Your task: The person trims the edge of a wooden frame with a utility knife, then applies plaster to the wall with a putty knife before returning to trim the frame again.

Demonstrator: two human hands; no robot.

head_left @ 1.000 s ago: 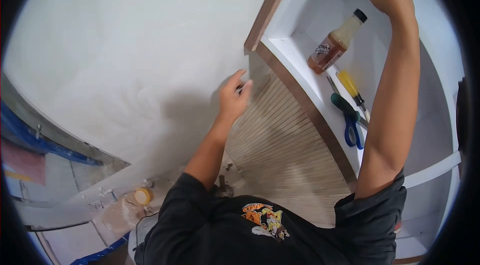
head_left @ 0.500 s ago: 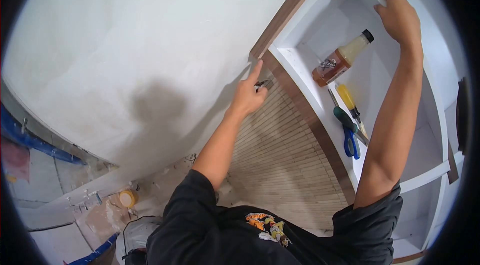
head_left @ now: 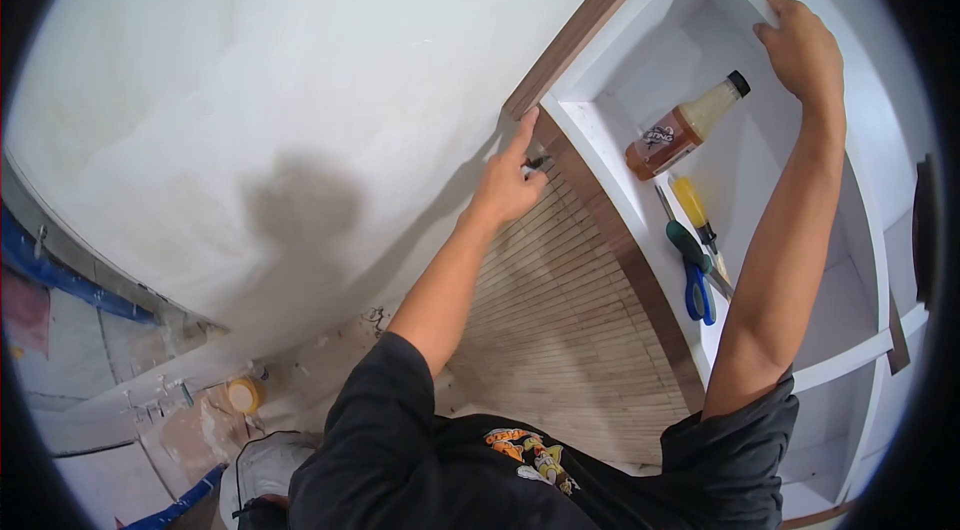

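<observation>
My left hand (head_left: 510, 175) points with its index finger at the lower end of a brown wood strip (head_left: 590, 25), near the corner of the white shelf unit (head_left: 590, 125). A small dark object (head_left: 534, 165) shows in that hand, partly hidden by the fingers. High on the right, my right hand (head_left: 800, 45) grips the shelf unit's top edge. Inside the compartment lie a bottle of reddish drink (head_left: 665, 142) with a black cap, a yellow-handled tool (head_left: 690, 202), a dark green-handled tool (head_left: 687, 242) and blue-handled scissors (head_left: 697, 292).
A pale wall (head_left: 250, 50) fills the left. Below the shelf unit is a slatted, ribbed surface (head_left: 570, 310). At the lower left are a yellow round container (head_left: 243, 394), blue pipe-like pieces (head_left: 185, 500) and a whitish bag (head_left: 265, 470).
The view has shifted slightly, so the shelf items appear a little lower. My left index fingertip now touches the strip's end near the corner; my right hand keeps its hold on the edge.
</observation>
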